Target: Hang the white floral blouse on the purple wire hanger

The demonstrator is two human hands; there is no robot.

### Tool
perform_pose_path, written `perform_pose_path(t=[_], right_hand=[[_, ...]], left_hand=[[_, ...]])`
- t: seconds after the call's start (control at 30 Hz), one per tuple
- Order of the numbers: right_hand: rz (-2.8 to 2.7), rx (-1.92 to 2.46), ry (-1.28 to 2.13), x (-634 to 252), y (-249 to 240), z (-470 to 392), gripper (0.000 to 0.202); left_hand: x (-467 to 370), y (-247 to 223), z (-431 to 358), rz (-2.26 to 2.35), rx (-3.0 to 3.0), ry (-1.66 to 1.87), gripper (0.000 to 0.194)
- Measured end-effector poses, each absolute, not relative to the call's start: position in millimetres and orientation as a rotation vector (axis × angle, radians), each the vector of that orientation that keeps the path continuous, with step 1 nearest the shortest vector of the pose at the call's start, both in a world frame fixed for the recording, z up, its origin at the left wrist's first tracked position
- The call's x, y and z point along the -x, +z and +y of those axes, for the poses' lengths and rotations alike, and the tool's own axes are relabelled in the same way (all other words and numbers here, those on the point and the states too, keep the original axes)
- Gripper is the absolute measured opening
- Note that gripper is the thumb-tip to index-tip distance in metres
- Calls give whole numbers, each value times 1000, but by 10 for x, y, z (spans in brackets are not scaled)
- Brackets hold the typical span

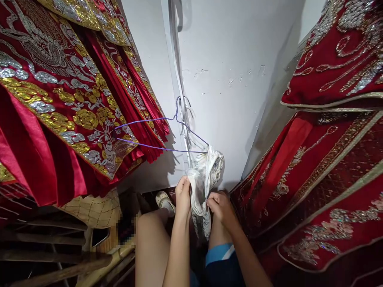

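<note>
A thin purple wire hanger [161, 150] hangs by its hook at a narrow metal strip on the wall. From the hanger's right end droops a white patterned garment [214, 167], its lower part bunched between my hands. My left hand [182, 195] pinches the garment's left edge, thumb on top. On the other side, my right hand [220, 204] is closed on the garment's right edge with the fingertips together. The hanger's left end lies close in front of a red embroidered garment [89, 115].
Red garments with silver beading [323, 159] hang on the right. A wooden chair [54, 239] with a woven cloth stands at the lower left, a phone [100, 236] near it. Behind the hanger is a pale wall [233, 48]. My legs and a beige clog [163, 198] show below.
</note>
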State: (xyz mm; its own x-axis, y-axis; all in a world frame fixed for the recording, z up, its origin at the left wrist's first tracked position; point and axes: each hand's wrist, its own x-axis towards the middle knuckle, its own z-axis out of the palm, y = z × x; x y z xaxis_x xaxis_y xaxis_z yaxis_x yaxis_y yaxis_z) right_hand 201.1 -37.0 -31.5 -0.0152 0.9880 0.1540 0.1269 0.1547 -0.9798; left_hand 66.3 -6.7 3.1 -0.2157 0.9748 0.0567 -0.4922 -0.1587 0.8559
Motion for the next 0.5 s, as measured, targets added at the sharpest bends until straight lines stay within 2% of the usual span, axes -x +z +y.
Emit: perform_pose_path(t=[0.13, 0.27, 0.4, 0.5], right_hand=[[-1312, 1142, 907, -2072, -131, -360, 39], [-1404, 952, 1231, -2029, -6, -343, 43], [-1595, 740, 1601, -1962, 179, -318, 45], [-1671, 900, 1667, -1966, 343, -219, 37]], left_hand=[[-736, 234, -272, 803, -1045, 1582, 32], [-725, 413, -405, 894, -1524, 1523, 26], [-568, 497, -366, 1003, -1716, 1567, 24], [-405, 472, -320, 1064, -1757, 1523, 26]])
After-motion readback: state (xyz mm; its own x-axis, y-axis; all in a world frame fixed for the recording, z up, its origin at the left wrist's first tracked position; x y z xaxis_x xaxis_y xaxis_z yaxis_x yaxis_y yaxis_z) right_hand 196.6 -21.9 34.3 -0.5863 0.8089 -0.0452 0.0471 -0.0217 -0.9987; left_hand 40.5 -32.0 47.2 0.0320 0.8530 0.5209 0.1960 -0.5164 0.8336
